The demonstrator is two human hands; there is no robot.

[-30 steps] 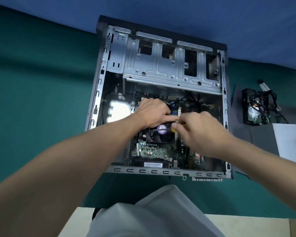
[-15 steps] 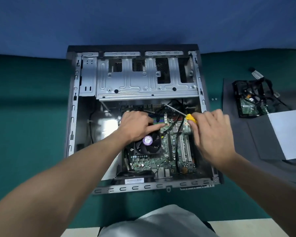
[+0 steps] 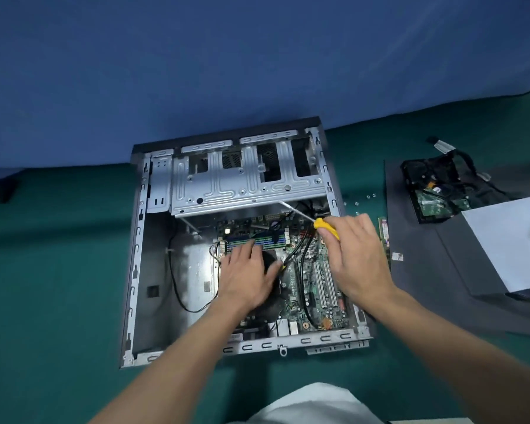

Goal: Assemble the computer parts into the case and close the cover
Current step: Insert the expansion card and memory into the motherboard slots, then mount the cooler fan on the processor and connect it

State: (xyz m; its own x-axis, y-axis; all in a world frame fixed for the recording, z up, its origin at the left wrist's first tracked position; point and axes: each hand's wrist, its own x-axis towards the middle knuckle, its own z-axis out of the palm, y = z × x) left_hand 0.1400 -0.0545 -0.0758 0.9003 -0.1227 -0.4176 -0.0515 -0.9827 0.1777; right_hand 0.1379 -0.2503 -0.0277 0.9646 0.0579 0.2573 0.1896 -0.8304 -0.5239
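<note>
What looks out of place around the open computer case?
Several small screws lie loose on the green cloth right of the case, and a memory stick lies on the cloth beside its right wall, not yet installed. Nothing looks broken.

Fan (image 3: 269,261) mostly under left hand (image 3: 247,278), fingers (image 3: 248,246) blurred

The picture is dim with a cool blue-green cast. Glare washes out the bare metal floor of the case (image 3: 196,270), and a small hot spot glints on the motherboard (image 3: 314,280). The left hand (image 3: 245,280) is smeared by motion blur; the right hand (image 3: 355,261) is slightly soft. Wide-angle distortion bows the far edge of the green surface (image 3: 58,270).
</note>
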